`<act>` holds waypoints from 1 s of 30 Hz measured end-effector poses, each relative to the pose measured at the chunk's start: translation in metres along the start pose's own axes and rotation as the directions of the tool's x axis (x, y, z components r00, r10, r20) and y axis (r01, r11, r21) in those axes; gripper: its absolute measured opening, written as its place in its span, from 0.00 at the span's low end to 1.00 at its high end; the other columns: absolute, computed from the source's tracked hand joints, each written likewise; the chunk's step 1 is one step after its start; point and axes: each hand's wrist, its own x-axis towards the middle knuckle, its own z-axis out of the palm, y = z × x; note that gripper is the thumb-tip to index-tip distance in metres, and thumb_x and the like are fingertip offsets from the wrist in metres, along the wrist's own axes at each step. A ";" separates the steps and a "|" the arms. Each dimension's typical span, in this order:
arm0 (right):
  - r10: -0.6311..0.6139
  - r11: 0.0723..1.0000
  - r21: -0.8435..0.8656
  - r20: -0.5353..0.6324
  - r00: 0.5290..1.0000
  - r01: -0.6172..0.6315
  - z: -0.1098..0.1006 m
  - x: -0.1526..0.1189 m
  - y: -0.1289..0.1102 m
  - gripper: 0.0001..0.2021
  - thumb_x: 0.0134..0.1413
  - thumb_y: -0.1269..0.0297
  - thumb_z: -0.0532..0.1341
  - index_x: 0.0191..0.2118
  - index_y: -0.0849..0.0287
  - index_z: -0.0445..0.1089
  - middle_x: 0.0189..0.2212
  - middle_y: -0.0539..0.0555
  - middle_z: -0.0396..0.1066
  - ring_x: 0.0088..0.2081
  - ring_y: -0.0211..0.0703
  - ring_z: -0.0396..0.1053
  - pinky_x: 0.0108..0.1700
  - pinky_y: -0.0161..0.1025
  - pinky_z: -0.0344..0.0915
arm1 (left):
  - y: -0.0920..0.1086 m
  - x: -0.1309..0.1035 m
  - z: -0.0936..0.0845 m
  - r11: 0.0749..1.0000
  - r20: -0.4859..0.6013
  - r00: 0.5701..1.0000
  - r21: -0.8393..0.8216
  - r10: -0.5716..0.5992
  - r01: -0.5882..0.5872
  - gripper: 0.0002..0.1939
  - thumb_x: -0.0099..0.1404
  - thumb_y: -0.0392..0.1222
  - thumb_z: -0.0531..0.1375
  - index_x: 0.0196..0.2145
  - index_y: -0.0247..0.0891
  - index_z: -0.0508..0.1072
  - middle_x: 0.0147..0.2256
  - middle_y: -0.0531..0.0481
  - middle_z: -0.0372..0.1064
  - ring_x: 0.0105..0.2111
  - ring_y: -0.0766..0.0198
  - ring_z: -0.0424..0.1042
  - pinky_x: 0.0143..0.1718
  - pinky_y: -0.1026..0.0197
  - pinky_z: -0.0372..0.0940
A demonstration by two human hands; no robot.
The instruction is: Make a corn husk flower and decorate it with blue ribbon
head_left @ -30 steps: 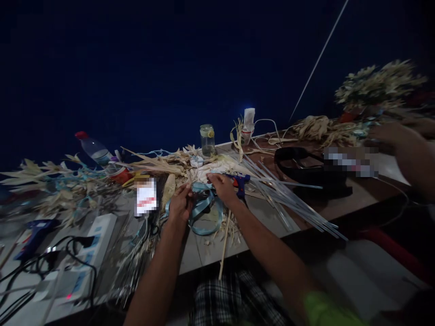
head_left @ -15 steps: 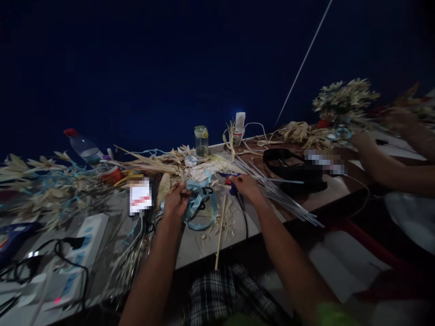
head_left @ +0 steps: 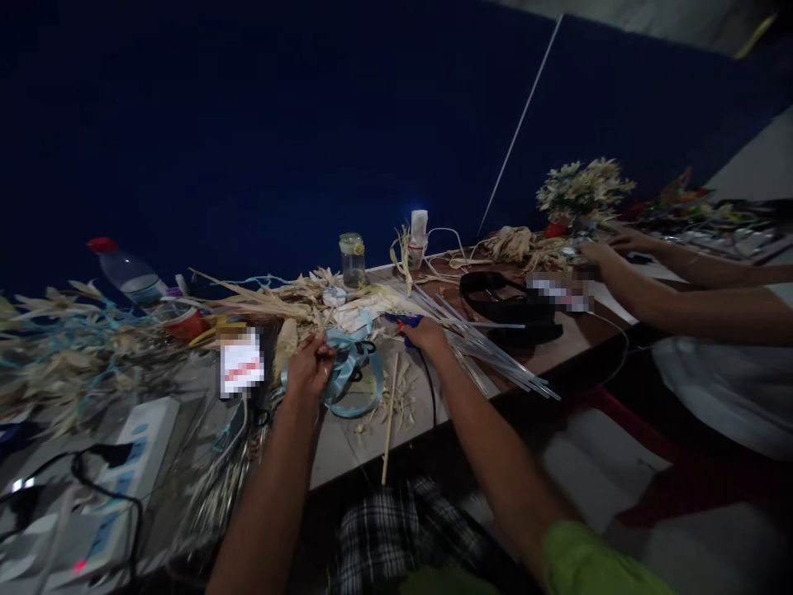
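Note:
My left hand [head_left: 311,364] is closed beside the loops of light-blue ribbon [head_left: 354,405]; whatever is between its fingers is too small to name. To the right, my right hand [head_left: 423,332] is wrapped round a blue tool [head_left: 405,319] with a black cord running down over the table edge. A thin wooden stick [head_left: 390,417] lies between my arms, its lower end past the table edge. Small pale scraps [head_left: 405,397] are scattered near it. Dried pale husks [head_left: 278,302] are heaped behind my hands.
A power strip [head_left: 133,463], a lit phone [head_left: 241,364] and a tilted bottle [head_left: 133,277] are on the left. Clear rods [head_left: 496,364], a black strap [head_left: 508,310] and a jar [head_left: 352,260] stand or lie beyond. Another person's arms [head_left: 657,289] reach in from the right.
The view has turned to the right, so the table items appear further left and more of the other person's arms shows. Both my hands stay near the same things.

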 end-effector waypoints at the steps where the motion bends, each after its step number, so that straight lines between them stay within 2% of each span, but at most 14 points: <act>1: 0.039 0.985 0.165 0.029 0.999 -0.044 -0.001 -0.002 -0.002 0.14 0.33 0.58 0.65 0.27 0.64 0.68 0.31 0.62 0.71 0.39 0.53 0.68 0.35 0.40 0.62 | 0.000 0.000 0.000 1.000 0.003 1.000 -0.006 -0.002 0.002 0.09 0.51 0.26 0.59 0.26 0.34 0.62 0.18 0.59 0.58 0.15 0.78 0.56 0.19 0.72 0.55; 3: 0.086 0.899 0.417 0.132 0.988 -0.134 -0.006 -0.008 -0.007 0.10 0.37 0.62 0.63 0.25 0.63 0.65 0.26 0.58 0.69 0.34 0.48 0.68 0.32 0.39 0.63 | 0.000 0.000 -0.001 1.000 0.006 1.000 -0.014 -0.001 0.001 0.09 0.51 0.26 0.59 0.26 0.34 0.62 0.18 0.59 0.58 0.15 0.78 0.56 0.19 0.71 0.56; 6: 0.044 0.806 0.558 0.276 0.960 -0.197 -0.015 -0.019 -0.016 0.05 0.46 0.65 0.56 0.27 0.62 0.63 0.23 0.54 0.67 0.27 0.40 0.67 0.28 0.37 0.65 | 0.000 0.000 -0.002 1.000 0.002 1.000 -0.017 0.012 -0.012 0.09 0.51 0.26 0.60 0.27 0.34 0.63 0.18 0.59 0.58 0.15 0.78 0.56 0.20 0.71 0.57; 7: -0.002 0.743 0.629 0.342 0.940 -0.227 -0.018 -0.022 -0.019 0.05 0.48 0.66 0.55 0.28 0.62 0.63 0.23 0.53 0.67 0.26 0.38 0.66 0.28 0.36 0.65 | -0.001 0.000 -0.002 1.000 -0.001 1.000 -0.015 0.018 -0.018 0.08 0.51 0.26 0.60 0.27 0.34 0.63 0.18 0.59 0.58 0.15 0.78 0.57 0.20 0.71 0.57; 9: -0.160 0.494 0.792 0.488 0.858 -0.359 -0.024 -0.029 -0.022 0.04 0.49 0.67 0.54 0.29 0.62 0.63 0.22 0.52 0.65 0.24 0.33 0.63 0.26 0.32 0.65 | -0.001 0.000 -0.002 1.000 -0.009 1.000 -0.007 0.027 -0.027 0.08 0.51 0.26 0.59 0.27 0.33 0.63 0.18 0.58 0.58 0.15 0.77 0.57 0.20 0.70 0.58; 11: -0.326 0.273 0.824 0.565 0.757 -0.497 -0.026 -0.035 -0.024 0.05 0.50 0.66 0.54 0.30 0.63 0.63 0.21 0.50 0.62 0.21 0.30 0.59 0.23 0.28 0.62 | -0.001 0.000 -0.003 1.000 -0.016 1.000 0.006 0.026 -0.026 0.07 0.51 0.26 0.59 0.27 0.33 0.64 0.18 0.58 0.59 0.15 0.77 0.57 0.20 0.70 0.59; 13: -0.426 0.198 0.789 0.603 0.674 -0.581 -0.025 -0.042 -0.024 0.08 0.51 0.64 0.53 0.32 0.64 0.64 0.21 0.49 0.60 0.19 0.27 0.55 0.21 0.26 0.59 | 0.000 0.000 -0.003 1.000 -0.024 0.999 0.015 0.023 -0.022 0.08 0.50 0.27 0.60 0.27 0.34 0.64 0.19 0.58 0.59 0.15 0.78 0.57 0.20 0.70 0.59; 15: -0.467 0.233 0.759 0.635 0.615 -0.608 -0.020 -0.048 -0.025 0.08 0.50 0.64 0.54 0.34 0.64 0.65 0.22 0.49 0.61 0.18 0.27 0.53 0.21 0.26 0.58 | 0.001 0.001 -0.003 1.000 -0.035 0.999 0.013 0.022 -0.022 0.08 0.50 0.28 0.60 0.27 0.34 0.64 0.19 0.58 0.59 0.15 0.78 0.57 0.20 0.71 0.59; 17: -0.480 0.324 0.765 0.640 0.600 -0.556 -0.014 -0.052 -0.025 0.08 0.47 0.65 0.57 0.35 0.62 0.66 0.24 0.49 0.63 0.19 0.27 0.53 0.21 0.27 0.57 | 0.002 0.001 -0.003 1.000 -0.045 0.999 0.008 0.021 -0.021 0.08 0.50 0.28 0.60 0.26 0.34 0.63 0.18 0.58 0.59 0.15 0.78 0.57 0.20 0.71 0.58; 19: -0.485 0.429 0.798 0.599 0.638 -0.423 -0.006 -0.055 -0.026 0.09 0.43 0.66 0.60 0.35 0.61 0.66 0.27 0.49 0.65 0.20 0.28 0.55 0.22 0.29 0.57 | 0.003 0.002 -0.002 1.000 -0.044 0.999 0.003 0.019 -0.019 0.08 0.50 0.27 0.59 0.25 0.34 0.63 0.18 0.58 0.59 0.14 0.78 0.56 0.19 0.71 0.58; 21: -0.492 0.536 0.809 0.530 0.691 -0.240 0.001 -0.056 -0.028 0.12 0.40 0.65 0.63 0.35 0.61 0.67 0.28 0.50 0.67 0.20 0.28 0.57 0.23 0.30 0.56 | 0.004 0.003 -0.002 1.000 -0.028 0.999 -0.007 0.024 -0.024 0.09 0.49 0.26 0.59 0.24 0.33 0.62 0.18 0.58 0.59 0.14 0.79 0.55 0.19 0.71 0.57; 23: -0.505 0.640 0.766 0.475 0.720 -0.056 0.009 -0.056 -0.029 0.13 0.39 0.62 0.64 0.34 0.62 0.68 0.27 0.49 0.67 0.20 0.29 0.57 0.23 0.31 0.54 | 0.004 0.003 -0.002 0.999 -0.008 0.999 -0.022 0.031 -0.032 0.10 0.48 0.26 0.60 0.24 0.33 0.61 0.17 0.58 0.58 0.14 0.79 0.55 0.18 0.72 0.56; 27: -0.575 0.753 0.613 0.438 0.691 0.237 0.021 -0.052 -0.026 0.13 0.41 0.57 0.62 0.32 0.62 0.69 0.20 0.47 0.65 0.21 0.31 0.58 0.25 0.32 0.55 | 0.004 0.004 -0.004 0.998 -0.013 0.999 -0.024 0.050 -0.050 0.12 0.46 0.27 0.62 0.24 0.34 0.62 0.17 0.59 0.58 0.15 0.78 0.56 0.19 0.72 0.56; 30: -0.604 0.775 0.498 0.405 0.686 0.388 0.028 -0.049 -0.023 0.14 0.42 0.56 0.61 0.32 0.62 0.70 0.24 0.50 0.68 0.27 0.36 0.64 0.31 0.34 0.60 | 0.004 0.004 -0.005 0.999 -0.037 0.998 0.006 0.050 -0.050 0.11 0.46 0.27 0.62 0.24 0.34 0.62 0.16 0.59 0.57 0.15 0.78 0.56 0.19 0.71 0.56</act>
